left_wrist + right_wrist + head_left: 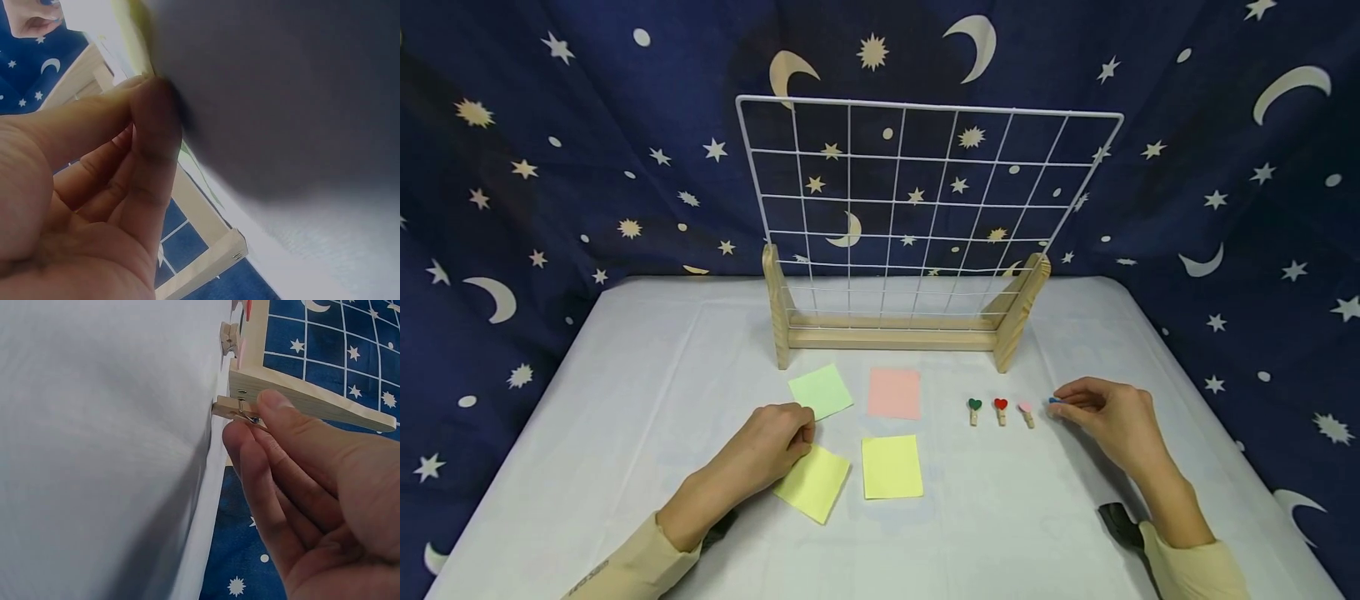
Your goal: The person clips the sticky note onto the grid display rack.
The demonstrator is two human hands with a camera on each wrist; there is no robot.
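My left hand pinches the upper corner of a yellow sticky note between thumb and index finger. Its yellow edge shows at the fingertips in the left wrist view. Just beyond that hand lies a green sticky note, its lower edge right at the knuckles. Over on the right, my right hand holds a small wooden clothespin between thumb and fingertips, close to the white cloth. A bit of blue on it shows in the head view; the fingers hide the rest.
A pink sticky note and a second yellow one lie mid-table. Beside them are clothespins with green, red and pink hearts. Behind stands a white wire grid in a wooden base.
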